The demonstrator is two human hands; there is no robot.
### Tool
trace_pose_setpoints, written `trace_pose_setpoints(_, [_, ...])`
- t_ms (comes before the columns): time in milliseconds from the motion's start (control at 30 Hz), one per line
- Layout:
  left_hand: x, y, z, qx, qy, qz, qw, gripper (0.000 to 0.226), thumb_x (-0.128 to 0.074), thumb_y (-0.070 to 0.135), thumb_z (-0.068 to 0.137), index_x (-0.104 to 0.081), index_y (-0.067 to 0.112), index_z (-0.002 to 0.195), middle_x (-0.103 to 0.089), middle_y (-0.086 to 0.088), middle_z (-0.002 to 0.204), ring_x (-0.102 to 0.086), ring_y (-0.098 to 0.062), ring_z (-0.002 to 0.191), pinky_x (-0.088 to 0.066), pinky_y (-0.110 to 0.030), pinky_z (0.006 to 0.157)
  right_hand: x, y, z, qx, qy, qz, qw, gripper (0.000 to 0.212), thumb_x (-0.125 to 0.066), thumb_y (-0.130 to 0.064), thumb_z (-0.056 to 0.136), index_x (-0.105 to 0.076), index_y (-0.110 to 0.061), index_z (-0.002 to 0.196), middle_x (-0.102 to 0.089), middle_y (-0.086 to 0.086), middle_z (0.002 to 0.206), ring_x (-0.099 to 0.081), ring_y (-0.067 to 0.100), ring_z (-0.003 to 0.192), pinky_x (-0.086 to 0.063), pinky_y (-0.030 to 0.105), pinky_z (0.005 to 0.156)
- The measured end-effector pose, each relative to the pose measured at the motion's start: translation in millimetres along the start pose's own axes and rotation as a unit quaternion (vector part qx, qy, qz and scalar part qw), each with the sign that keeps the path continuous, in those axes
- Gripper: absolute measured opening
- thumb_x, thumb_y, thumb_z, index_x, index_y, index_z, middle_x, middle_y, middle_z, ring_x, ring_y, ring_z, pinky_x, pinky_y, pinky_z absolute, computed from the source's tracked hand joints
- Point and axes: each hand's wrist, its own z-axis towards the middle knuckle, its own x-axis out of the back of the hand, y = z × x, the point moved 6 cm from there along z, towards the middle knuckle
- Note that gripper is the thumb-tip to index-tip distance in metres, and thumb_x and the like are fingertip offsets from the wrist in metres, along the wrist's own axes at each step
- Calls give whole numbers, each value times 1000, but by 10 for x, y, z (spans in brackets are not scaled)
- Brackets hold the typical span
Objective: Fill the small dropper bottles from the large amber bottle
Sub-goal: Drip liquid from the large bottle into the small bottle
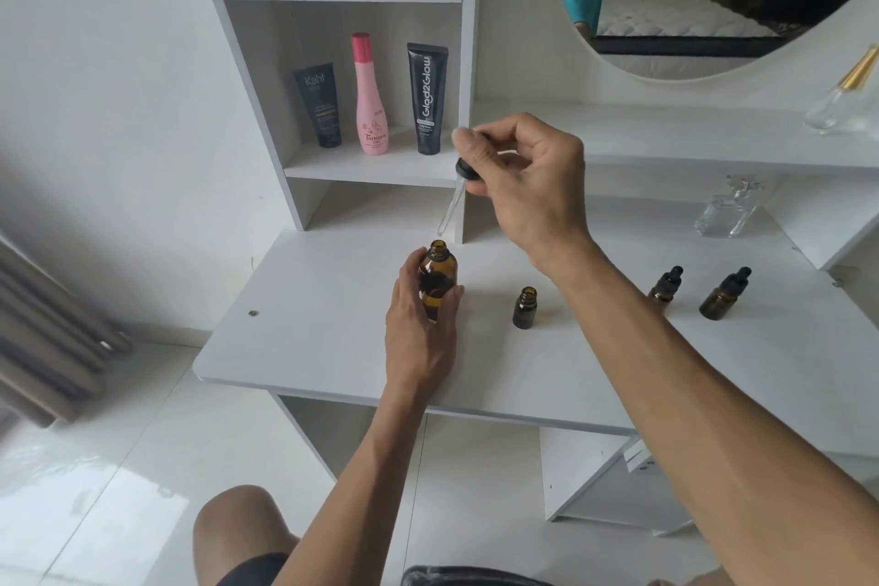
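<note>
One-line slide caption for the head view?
Left hand steadies large amber bottle; right hand holds dropper above its mouth.

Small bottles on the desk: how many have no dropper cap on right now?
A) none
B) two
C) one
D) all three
C: only the small bottle nearest the large amber bottle has an open neck; the two bottles farther right carry black dropper caps, while the right hand holds a dropper above the large bottle, which the left hand holds.

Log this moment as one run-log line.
left hand: holds large bottle | right hand: pinches dropper above its mouth | open small bottle: waiting
</note>
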Motion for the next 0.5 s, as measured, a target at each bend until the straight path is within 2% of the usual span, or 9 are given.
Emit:
trace_pose_setpoints(133, [-4, 2, 4, 0, -2, 0, 1000, 52, -65, 31, 97, -41, 43, 142, -65, 9, 120, -67, -15, 100, -54, -33, 90, -79, 74, -9, -7, -11, -14, 1000, 11, -79, -21, 86, -71, -15, 81, -72, -1, 73, -73, 13, 70, -64, 39, 67])
trace_pose_setpoints(233, [2, -7, 3, 3, -4, 1, 1000, 52, -64, 32, 97, -40, 44, 141, -65, 9, 121, -66, -15, 101, -53, -32, 89, -94, 100, -14, -4, -11, -27, 1000, 13, -78, -21, 86, -72, -10, 84, -71, -1, 73, -72, 10, 68, -64, 39, 67])
trace_pose_setpoints(367, [0, 2, 5, 0, -5, 3, 1000, 52, -64, 32, 98, -39, 44, 142, -65, 10, 122, -66, -12, 101, -50, -24, 86, -109, 157, 8, -7, -16, -50, 999, 15, -79, -26, 86, -73, -13, 82, -73, -2, 72, -73, 14, 69, -63, 42, 69])
trace_pose_setpoints(500, [5, -1, 5, 1, -3, 2, 1000, 52, -64, 33, 98, -39, 43, 143, -65, 10, 122, -66, -10, 100, -51, -25, 88, -208, 273, -27, -2, -57, -90, 994, 17, -80, -27, 85, -74, -11, 80, -73, -1, 69, -72, 16, 66, -61, 35, 67])
